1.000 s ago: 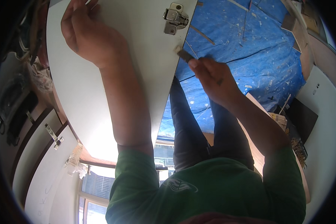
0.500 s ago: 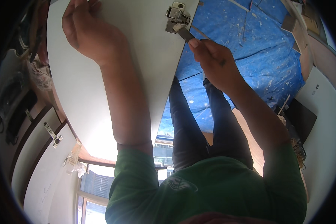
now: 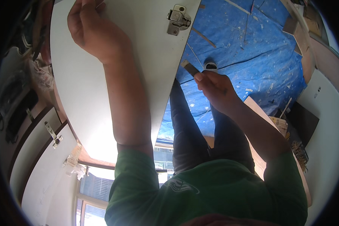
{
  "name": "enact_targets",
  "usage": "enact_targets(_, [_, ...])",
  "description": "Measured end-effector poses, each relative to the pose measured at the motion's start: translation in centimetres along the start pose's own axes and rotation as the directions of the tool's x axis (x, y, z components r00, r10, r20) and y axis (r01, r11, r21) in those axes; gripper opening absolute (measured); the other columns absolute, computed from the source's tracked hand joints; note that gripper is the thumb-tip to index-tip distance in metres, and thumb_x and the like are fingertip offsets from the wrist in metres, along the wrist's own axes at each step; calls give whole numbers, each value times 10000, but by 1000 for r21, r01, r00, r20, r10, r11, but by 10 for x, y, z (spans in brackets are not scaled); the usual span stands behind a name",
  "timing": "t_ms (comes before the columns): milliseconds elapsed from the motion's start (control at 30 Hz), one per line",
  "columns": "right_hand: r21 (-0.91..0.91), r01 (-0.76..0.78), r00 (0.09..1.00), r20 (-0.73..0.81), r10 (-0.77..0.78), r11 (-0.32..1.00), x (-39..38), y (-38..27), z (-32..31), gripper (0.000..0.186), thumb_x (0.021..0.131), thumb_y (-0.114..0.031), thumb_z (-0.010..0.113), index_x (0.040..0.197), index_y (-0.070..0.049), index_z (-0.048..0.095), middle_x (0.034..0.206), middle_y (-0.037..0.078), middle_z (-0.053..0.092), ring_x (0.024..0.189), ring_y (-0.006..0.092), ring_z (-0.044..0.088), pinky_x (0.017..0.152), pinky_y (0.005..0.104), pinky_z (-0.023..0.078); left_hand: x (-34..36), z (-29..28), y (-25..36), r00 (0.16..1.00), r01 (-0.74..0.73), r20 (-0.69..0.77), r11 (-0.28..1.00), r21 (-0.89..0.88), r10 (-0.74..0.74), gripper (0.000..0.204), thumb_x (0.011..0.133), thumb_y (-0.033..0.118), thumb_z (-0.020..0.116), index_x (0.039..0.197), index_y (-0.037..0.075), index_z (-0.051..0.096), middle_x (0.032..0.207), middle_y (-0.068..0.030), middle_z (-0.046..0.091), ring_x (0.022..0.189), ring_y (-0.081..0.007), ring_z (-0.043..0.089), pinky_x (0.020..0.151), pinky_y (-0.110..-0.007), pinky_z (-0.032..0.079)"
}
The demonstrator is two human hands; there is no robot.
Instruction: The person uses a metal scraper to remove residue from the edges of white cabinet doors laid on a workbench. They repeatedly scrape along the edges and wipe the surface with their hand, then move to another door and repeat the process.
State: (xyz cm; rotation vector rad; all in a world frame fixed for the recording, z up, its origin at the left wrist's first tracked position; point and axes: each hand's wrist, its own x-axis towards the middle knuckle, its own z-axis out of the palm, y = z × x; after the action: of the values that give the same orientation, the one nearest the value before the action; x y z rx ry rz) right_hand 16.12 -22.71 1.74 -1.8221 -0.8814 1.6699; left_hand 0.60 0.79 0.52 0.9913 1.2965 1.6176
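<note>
A white panel (image 3: 79,86) with a dark-edged side fills the left middle, with a metal hinge (image 3: 177,19) fixed near its right edge. My left hand (image 3: 96,32) lies at the panel's upper part, fingers curled; whatever is in them is hidden. My right hand (image 3: 214,88) is closed on a short, flat dark tool with a pale tip (image 3: 190,68), held just off the panel's right edge, below the hinge.
A blue sheet (image 3: 245,45) with scraps and strips covers the floor, where my shod foot shows. More panels with hinges (image 3: 45,165) lean at the left. Boards (image 3: 316,113) and odds and ends stand at the right; a window (image 3: 96,188) shows low left.
My right hand rose with the tool onto the hinge, then drew back down and off the panel. My left hand has shifted very slightly right.
</note>
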Motion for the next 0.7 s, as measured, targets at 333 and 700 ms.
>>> enact_targets(333, [299, -311, 920, -146, 365, 902, -52, 50, -107, 402, 1079, -434, 544, 856, -101, 553, 568, -55, 395, 432, 43, 351, 397, 238, 301, -76, -25, -2, 768, -636, 640, 100, 765, -10, 720, 1056, 454, 500, 1567, -28, 345, 1615, -295, 331, 1529, -419, 277, 1232, -563, 209])
enact_targets(700, [261, -391, 887, -147, 437, 883, -120, 118, -151, 423, 1070, -442, 533, 835, -90, 543, 554, -31, 389, 412, 73, 365, 390, 268, 326, -167, -27, 35, 476, -737, 835, 391, 551, -277, 662, 966, 294, 654, 1539, 30, 453, 1687, -198, 259, 1571, -359, 240, 1256, -542, 240])
